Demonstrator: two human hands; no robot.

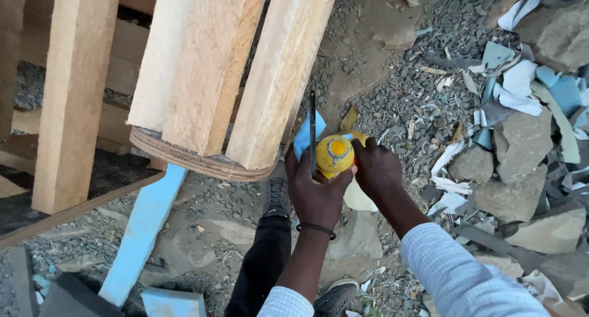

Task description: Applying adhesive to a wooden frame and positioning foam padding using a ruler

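— While both hands are busy, what do they hold?

— The left hand (314, 191) is closed around a round yellow plastic container (334, 155), and a thin dark stick-like tool (312, 133) runs upright between its fingers. The right hand (375, 168) is pressed on the container's right side, fingers curled on it.

— Where does the container lie?

— Between the two hands, just above the left palm, its orange-centred top facing up to us. The tool's long axis points away, toward the pale wooden planks (279, 72). The left hand is nearer.

— And below?

— Grey gravel ground (392, 102), with a light blue board (144, 231) at left.
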